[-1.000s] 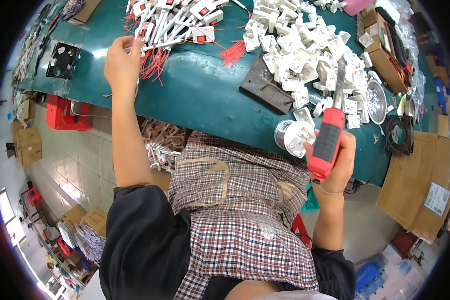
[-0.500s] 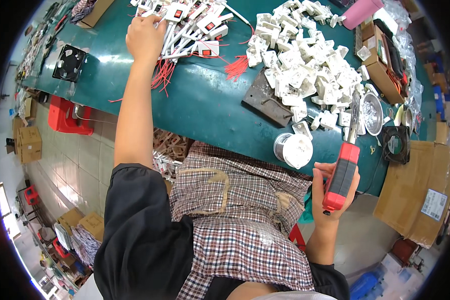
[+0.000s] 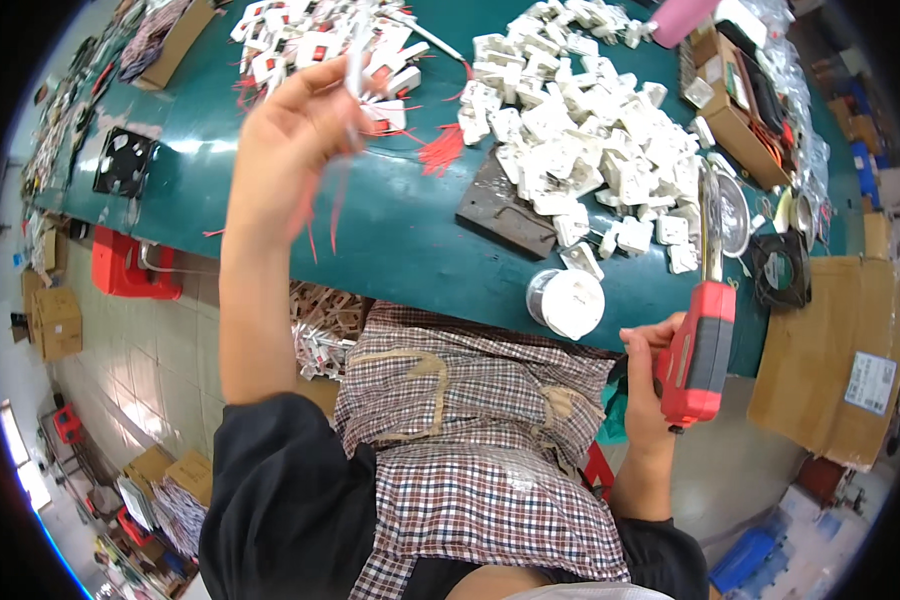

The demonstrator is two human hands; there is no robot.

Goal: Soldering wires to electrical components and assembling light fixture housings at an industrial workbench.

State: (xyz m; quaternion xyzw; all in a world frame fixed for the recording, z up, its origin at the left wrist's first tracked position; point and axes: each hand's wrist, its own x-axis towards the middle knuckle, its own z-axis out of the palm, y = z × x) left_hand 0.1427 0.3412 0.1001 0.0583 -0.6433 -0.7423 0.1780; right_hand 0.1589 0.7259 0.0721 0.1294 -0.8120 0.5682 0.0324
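My left hand (image 3: 295, 135) is raised over the near side of a pile of white switch pieces (image 3: 300, 35), many with red rockers and red wires. Pinched in its fingers is a slim white piece (image 3: 355, 70), blurred by motion, and thin red wires trail below the hand. At the right, my right hand (image 3: 655, 375) is wrapped round the handle of a red and dark grey soldering gun (image 3: 705, 345). Its long metal nozzle points away from me, beside a large heap of white plastic housings (image 3: 610, 150). A spool of silvery wire (image 3: 568, 302) stands nearest to it on the table.
A dark metal block (image 3: 505, 210) lies left of the housings. Farther right are a metal bowl (image 3: 735, 215), a black fan (image 3: 782, 270) and a cardboard box (image 3: 755, 130). Another black fan (image 3: 125, 160) lies at the left of the green table (image 3: 370, 235).
My left hand has come back from the pile toward me, bringing the slim white piece with red wires. The soldering gun has shifted slightly right in my right hand, and the view has moved.
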